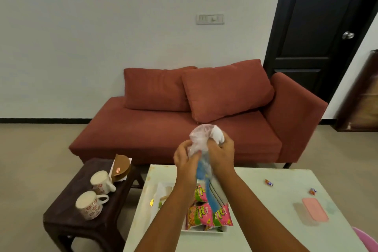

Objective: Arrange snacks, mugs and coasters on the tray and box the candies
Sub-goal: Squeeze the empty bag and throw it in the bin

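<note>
I log: snack packets [201,214] on tray [204,233]; mugs [101,182], coasters [122,166] waiting on side stool [67,210]; candies [269,182] loose on worktop [266,221], unboxed; left hand [187,158] and right hand [221,152] both clutch a plastic bag [199,139] above.

Both forearms bare, entering from the lower edge and converging upward toward centre. Left hand [186,158] and right hand [220,152] raised side by side, close together, backs toward the camera. Left fingers [196,156] curled, pinching a crumpled plastic bag [201,136]. Right hand grips the same bag from the opposite side. Right wrist sits slightly higher than left.
</note>
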### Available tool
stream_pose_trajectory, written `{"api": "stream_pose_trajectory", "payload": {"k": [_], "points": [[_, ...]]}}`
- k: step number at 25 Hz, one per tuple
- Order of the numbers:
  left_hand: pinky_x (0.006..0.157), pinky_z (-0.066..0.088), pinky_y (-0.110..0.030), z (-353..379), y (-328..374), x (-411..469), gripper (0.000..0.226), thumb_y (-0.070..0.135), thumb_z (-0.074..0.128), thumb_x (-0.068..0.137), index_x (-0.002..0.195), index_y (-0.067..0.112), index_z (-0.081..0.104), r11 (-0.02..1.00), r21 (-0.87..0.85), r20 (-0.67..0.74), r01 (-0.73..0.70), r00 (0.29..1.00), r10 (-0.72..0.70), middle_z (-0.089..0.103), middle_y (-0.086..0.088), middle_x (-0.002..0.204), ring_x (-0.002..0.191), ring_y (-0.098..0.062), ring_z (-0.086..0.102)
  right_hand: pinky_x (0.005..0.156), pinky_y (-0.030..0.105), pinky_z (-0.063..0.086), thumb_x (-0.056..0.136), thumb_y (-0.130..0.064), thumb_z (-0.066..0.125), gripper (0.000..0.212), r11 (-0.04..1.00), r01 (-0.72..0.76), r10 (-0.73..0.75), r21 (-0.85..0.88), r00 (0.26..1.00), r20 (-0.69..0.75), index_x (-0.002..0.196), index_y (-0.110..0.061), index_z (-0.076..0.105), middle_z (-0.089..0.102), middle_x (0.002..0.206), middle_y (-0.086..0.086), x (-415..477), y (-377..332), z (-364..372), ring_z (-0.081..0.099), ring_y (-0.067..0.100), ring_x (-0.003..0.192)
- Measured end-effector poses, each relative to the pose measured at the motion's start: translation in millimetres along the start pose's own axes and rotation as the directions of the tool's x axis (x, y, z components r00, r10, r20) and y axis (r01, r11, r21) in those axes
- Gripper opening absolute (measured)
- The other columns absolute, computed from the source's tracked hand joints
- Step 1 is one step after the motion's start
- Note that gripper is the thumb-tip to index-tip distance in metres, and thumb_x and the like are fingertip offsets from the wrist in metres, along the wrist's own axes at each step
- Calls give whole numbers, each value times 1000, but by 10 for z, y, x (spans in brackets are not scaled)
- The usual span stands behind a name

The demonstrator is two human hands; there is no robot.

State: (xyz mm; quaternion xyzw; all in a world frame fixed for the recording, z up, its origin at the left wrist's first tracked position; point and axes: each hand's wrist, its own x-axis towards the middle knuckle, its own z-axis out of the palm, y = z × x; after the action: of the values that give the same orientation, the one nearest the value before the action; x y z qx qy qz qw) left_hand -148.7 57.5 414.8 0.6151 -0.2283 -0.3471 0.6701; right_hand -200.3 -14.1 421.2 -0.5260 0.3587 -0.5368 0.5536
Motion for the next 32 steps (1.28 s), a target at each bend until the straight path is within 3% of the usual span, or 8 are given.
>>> {"api": "stream_pose_trajectory", "payload": {"k": [5, 9, 13, 16, 22, 25, 28, 32], "points": [[99, 47, -47, 86, -24, 180, 104, 82, 60, 47, 137, 36, 34, 971, -195, 169, 140, 980, -107, 44, 1, 143, 120, -20, 53, 63, 21, 50, 80, 10, 43, 25, 996, 60, -68, -59, 987, -147, 90, -5, 59, 56, 81, 4, 338, -26, 221, 54, 11, 71], [86, 55, -44, 21, 169, 589, 73, 69, 72, 42, 109, 43, 58, 871, -465, 114, 158, 986, -118, 67, -3, 115, 102, -23, 66, 61, 27, 43, 83, 6, 43, 30, 993, 24, -16, -114, 997, 72, 72, -21, 52, 52, 75, 1, 457, 65, 477, 49, 13, 68], [75, 58, -40, -89, 338, 1109, 32, 45, 72, 72, 96, 25, 63, 878, -451, -64, 160, 975, -211, 70, -8, 101, 90, -26, 68, 74, 28, 42, 86, -2, 48, 16, 808, 302, -107, -506, 919, 378, 83, -14, 58, 54, 93, 6, 582, 67, 628, 48, 19, 89], [71, 58, -40, -119, 337, 1363, 25, 29, 73, 77, 95, 17, 60, 886, -434, -131, 165, 961, -244, 68, -9, 89, 77, -25, 67, 75, 21, 42, 84, -15, 53, 15, 728, 377, -44, -572, 859, 510, 98, -15, 60, 49, 99, -3, 562, 102, 562, 44, 14, 95], [41, 47, -22, -138, 244, 1475, 23, 2, 56, 76, 65, 19, 45, 925, -373, -217, 68, 963, -158, 48, -2, 59, 45, -13, 48, 74, 21, 54, 80, -28, 70, 32, 939, 110, 20, -326, 929, 370, 105, -30, 51, 57, 103, -5, 437, 143, 471, 59, 6, 93], [43, 47, -22, 18, 241, 1465, 28, -4, 53, 76, 68, 22, 45, 912, -406, -178, 56, 974, -139, 46, 1, 59, 43, -9, 48, 91, 31, 53, 77, -35, 72, 58, 963, -92, 163, -253, 947, 276, 123, -44, 38, 43, 128, -9, 426, 169, 403, 51, 10, 114], [45, 47, -19, 268, 288, 1306, 34, -9, 49, 77, 69, 24, 44, 930, -368, -46, 18, 998, -37, 44, 2, 63, 46, -6, 46, 83, 44, 57, 68, -46, 71, 68, 933, -350, 311, 82, 901, 301, 127, -50, 38, 58, 121, -9, 412, 121, 322, 64, 19, 106], [62, 49, -18, 554, 325, 998, 31, -6, 53, 79, 79, 25, 52, 975, -174, 33, -140, 988, 148, 55, 4, 82, 72, -12, 55, 87, 39, 55, 80, -46, 63, 43, 923, -296, 273, 244, 954, 125, 121, -38, 55, 66, 118, 5, 430, 47, 173, 66, 21, 105]]}}
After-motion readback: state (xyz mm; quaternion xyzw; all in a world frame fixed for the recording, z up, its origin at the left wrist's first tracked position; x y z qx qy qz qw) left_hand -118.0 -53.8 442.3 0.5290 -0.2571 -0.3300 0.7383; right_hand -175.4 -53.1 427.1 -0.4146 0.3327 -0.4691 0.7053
